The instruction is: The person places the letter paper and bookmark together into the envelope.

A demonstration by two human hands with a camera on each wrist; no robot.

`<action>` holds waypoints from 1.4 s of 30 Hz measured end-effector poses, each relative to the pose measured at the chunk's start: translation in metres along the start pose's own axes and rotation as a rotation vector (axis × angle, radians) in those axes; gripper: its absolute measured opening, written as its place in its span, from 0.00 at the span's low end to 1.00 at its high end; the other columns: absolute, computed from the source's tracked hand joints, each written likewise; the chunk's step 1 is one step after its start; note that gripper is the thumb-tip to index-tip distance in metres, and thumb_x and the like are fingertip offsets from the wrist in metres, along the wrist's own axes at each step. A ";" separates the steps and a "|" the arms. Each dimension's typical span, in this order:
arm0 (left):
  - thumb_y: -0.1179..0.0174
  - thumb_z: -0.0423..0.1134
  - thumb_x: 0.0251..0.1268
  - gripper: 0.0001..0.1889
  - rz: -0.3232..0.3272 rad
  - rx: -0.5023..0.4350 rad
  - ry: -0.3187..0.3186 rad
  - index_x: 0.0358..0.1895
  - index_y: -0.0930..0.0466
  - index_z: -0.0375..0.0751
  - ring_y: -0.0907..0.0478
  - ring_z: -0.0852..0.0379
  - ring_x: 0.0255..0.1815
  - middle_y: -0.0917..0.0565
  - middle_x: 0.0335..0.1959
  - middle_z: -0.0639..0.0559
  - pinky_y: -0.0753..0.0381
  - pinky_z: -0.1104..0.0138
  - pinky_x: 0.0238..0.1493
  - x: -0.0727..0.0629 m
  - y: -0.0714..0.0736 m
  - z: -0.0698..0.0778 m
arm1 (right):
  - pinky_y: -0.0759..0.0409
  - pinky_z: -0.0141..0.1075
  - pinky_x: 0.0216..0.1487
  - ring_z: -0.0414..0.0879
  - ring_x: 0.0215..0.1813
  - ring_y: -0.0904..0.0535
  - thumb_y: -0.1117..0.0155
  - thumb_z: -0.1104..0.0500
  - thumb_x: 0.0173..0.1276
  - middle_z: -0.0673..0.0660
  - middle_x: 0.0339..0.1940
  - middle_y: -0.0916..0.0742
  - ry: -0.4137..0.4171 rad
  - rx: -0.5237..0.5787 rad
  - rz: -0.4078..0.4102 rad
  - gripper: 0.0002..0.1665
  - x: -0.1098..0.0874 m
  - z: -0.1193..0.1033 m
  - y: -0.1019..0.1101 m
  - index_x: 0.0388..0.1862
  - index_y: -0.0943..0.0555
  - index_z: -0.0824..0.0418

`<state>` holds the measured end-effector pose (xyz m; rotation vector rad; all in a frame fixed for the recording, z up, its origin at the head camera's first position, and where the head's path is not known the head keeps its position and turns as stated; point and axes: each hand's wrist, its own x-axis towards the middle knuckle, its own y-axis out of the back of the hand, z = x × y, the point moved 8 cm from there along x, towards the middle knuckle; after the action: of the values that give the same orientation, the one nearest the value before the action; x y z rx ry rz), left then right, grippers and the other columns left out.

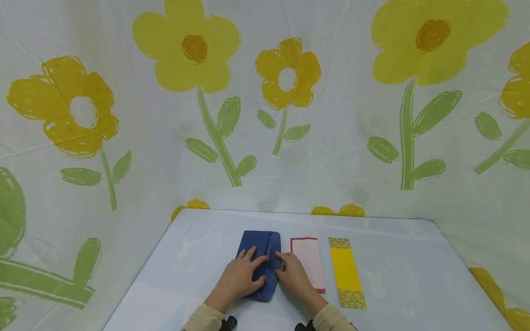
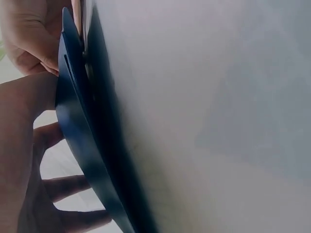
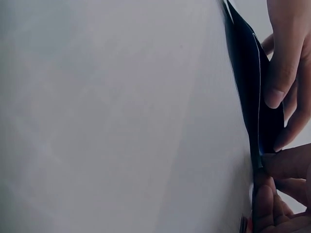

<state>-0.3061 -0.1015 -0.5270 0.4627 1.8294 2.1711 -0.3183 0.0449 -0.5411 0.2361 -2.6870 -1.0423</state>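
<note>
A dark blue paper envelope (image 1: 254, 239) lies lengthwise on the table, its long flap (image 1: 274, 269) along the right side. My left hand (image 1: 242, 275) rests on the envelope with fingers spread, the thumb near the flap's fold. At the flap's right edge, my right hand (image 1: 293, 272) pinches the paper between thumb and fingers. From the right wrist, the envelope (image 3: 245, 73) shows a gap between its layers, and the right thumb (image 3: 277, 165) sits at its edge. The left wrist view shows the envelope (image 2: 80, 126) edge-on, with the left fingers (image 2: 68, 187) against it.
Right of the envelope lies a pale pink-white card (image 1: 309, 264) with red ends, partly behind the right hand. Farther right is a yellow strip (image 1: 347, 266) with gold glitter ends. A flower-printed curtain (image 1: 331, 174) stands behind the white table (image 1: 397, 239).
</note>
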 end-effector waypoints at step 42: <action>0.32 0.78 0.42 0.49 -0.133 -0.219 -0.082 0.74 0.32 0.70 0.46 0.27 0.78 0.42 0.81 0.41 0.26 0.33 0.59 0.010 -0.007 -0.028 | 0.29 0.31 0.31 0.40 0.33 0.29 0.30 0.70 0.61 0.59 0.47 0.19 -0.025 0.001 -0.030 0.28 0.001 0.000 -0.001 0.62 0.20 0.72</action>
<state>-0.3264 -0.1212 -0.5370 0.3647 1.5133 2.1940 -0.3187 0.0441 -0.5410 0.2659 -2.7146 -1.0588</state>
